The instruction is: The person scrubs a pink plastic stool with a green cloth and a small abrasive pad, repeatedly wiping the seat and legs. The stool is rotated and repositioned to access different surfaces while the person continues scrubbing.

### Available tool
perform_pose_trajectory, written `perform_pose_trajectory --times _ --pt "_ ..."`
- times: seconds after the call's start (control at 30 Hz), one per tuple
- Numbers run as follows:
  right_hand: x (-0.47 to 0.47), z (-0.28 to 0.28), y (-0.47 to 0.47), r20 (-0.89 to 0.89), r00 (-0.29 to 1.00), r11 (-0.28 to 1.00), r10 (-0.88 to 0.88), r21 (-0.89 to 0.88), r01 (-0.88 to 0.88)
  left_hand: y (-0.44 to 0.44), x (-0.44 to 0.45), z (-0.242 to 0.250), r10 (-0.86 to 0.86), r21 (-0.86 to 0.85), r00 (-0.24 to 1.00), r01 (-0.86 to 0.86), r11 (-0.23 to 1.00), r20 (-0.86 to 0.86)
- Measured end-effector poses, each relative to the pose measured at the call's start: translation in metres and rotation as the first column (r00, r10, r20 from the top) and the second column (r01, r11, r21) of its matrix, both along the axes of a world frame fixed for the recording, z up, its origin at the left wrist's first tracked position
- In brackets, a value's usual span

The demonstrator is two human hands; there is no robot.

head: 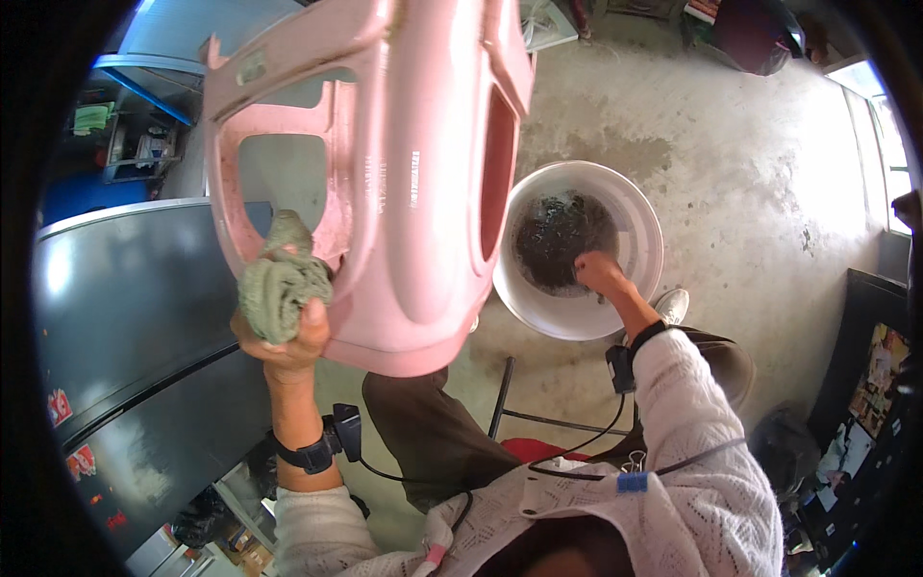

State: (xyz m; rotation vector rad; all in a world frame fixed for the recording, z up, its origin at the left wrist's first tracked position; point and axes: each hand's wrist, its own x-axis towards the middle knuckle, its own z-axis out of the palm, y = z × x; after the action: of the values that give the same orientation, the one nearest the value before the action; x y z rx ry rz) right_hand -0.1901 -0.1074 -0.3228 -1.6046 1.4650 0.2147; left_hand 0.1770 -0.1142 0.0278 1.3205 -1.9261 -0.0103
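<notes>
My left hand (288, 332) grips a bunched green cloth (277, 296) against the rim of a pink plastic stool (425, 288), which is raised and tilted before me. The stool has large openings in its sides and some dark grime along its edges. To its right, a white bucket (652, 252) stands on the floor with dark, foamy water (559, 231) in it. My right hand (600, 274) is inside the bucket's mouth at the water, fingers curled; whether it holds anything is hidden.
A dark refrigerator-like cabinet (151, 296) lies close on the left. Beneath me is a metal-legged seat (555, 422). Black plastic bags (782, 447) and a dark panel with pictures stand at the right; a dark red bag (753, 36) is at the top right.
</notes>
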Motion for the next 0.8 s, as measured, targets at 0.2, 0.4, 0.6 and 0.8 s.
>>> perform_pose_trajectory --times 0.2,0.4,0.6,0.8 --pt "-0.004 0.035 0.038 0.278 0.9 0.91 -0.334 -0.155 0.386 0.034 -0.051 0.012 -0.044 -0.098 0.913 0.091 0.991 0.406" --pt "-0.033 0.101 0.034 0.489 0.112 0.329 -0.865 0.384 0.863 0.065 -0.112 -0.003 -0.181 0.073 0.983 0.183 0.98 -0.027" --pt "-0.067 0.225 0.025 0.777 -0.335 0.149 -0.533 0.476 0.867 0.082 -0.147 -0.013 -0.121 0.089 0.993 0.121 0.989 -0.003" --pt "-0.048 0.327 0.01 0.946 0.034 0.43 -0.322 0.114 0.896 0.102 -0.171 -0.018 -0.067 0.091 0.997 0.064 0.994 0.03"
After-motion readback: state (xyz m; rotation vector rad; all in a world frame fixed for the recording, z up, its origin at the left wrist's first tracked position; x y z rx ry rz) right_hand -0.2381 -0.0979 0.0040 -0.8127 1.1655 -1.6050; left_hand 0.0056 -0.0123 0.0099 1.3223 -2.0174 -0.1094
